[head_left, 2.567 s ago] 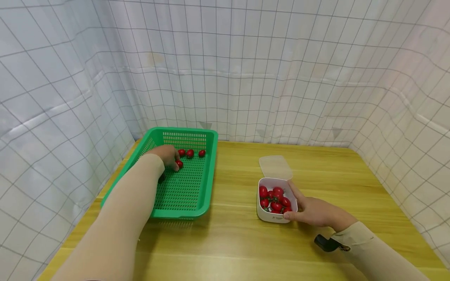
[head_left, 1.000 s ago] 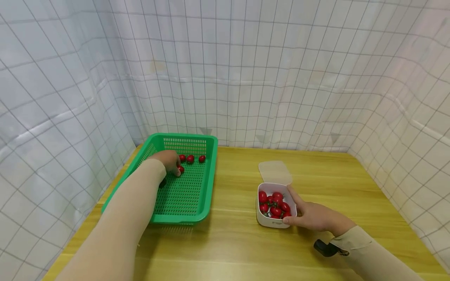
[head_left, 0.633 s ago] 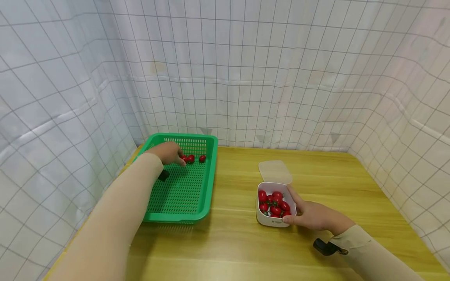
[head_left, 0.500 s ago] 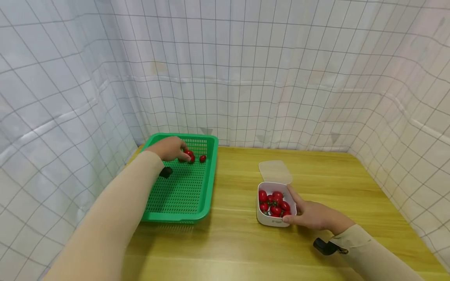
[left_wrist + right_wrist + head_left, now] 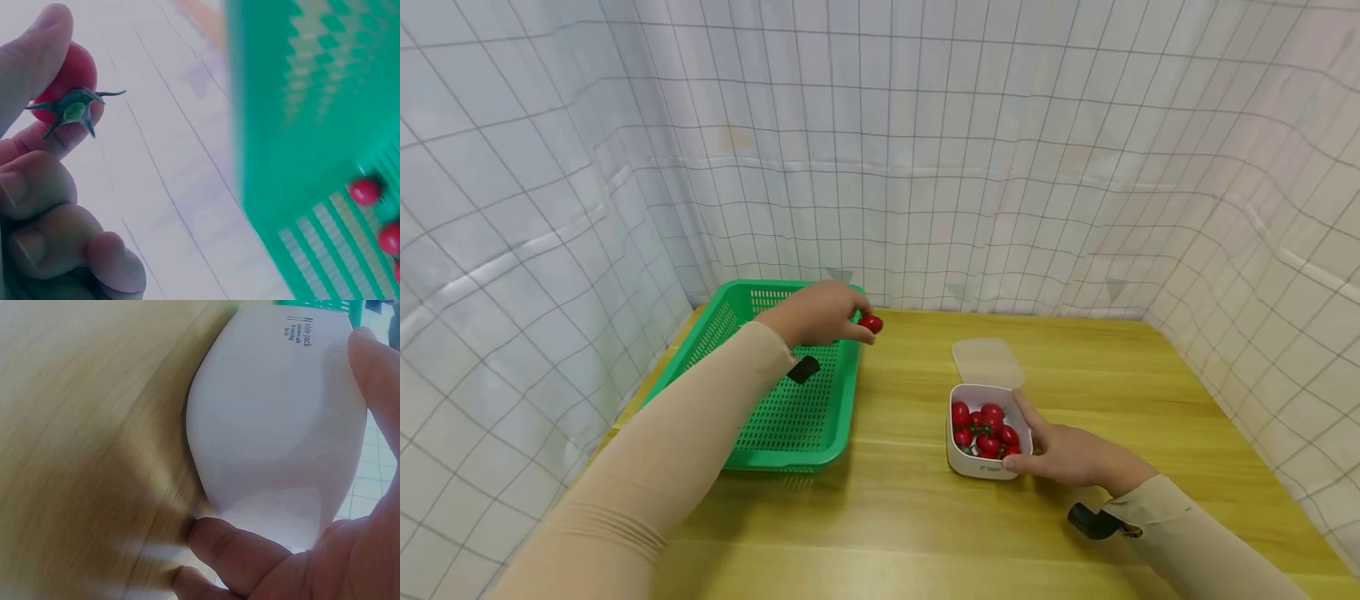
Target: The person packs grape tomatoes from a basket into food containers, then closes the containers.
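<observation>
My left hand (image 5: 822,312) pinches a red cherry tomato (image 5: 872,324) between thumb and fingers, level with the right rim of the green basket (image 5: 848,400). In the left wrist view the tomato (image 5: 78,72) shows its green leafy stem end, while the other fingers are curled below. Several more tomatoes (image 5: 365,190) lie inside the basket. My right hand (image 5: 1075,454) grips the right side of a white square container (image 5: 981,468), thumb at its near corner and fingers around the back. Inside it are several red tomatoes (image 5: 991,417), some with green stems.
A translucent flat lid (image 5: 988,362) lies on the wooden table (image 5: 895,517) just behind the container. White grid-patterned curtains (image 5: 925,167) enclose the table at the back and both sides. A dark wrist camera (image 5: 1093,521) sits under the right cuff.
My left hand has left a tomato mid-basket, reached to those at the back, lifted one and carried it right to the basket's rim. The right hand has stayed on the container.
</observation>
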`<action>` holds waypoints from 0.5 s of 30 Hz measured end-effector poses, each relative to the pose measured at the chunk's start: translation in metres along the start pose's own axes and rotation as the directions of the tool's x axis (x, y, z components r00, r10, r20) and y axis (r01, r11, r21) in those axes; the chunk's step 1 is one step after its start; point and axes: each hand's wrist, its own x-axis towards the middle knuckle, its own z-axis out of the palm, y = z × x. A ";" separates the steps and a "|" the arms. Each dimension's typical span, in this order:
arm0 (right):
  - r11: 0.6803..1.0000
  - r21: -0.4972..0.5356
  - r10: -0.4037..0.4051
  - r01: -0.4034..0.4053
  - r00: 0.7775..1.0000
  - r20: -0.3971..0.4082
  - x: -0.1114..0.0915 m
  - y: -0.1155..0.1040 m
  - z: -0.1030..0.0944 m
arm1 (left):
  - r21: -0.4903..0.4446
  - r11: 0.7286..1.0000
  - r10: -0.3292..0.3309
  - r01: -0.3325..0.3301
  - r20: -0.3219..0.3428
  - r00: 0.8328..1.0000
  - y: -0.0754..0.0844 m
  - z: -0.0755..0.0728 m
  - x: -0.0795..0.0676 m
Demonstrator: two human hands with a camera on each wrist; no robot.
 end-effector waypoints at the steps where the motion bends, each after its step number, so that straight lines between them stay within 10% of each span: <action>1: 1.000 0.002 0.001 -0.001 1.000 0.001 0.000 0.000 0.000 | 0.022 1.000 0.023 -0.023 -0.006 1.000 0.006 0.001 0.002; 15: 1.000 0.015 0.016 -0.016 1.000 0.014 0.001 0.000 -0.001 | 0.127 0.975 0.184 -0.184 0.013 0.983 0.078 0.022 0.027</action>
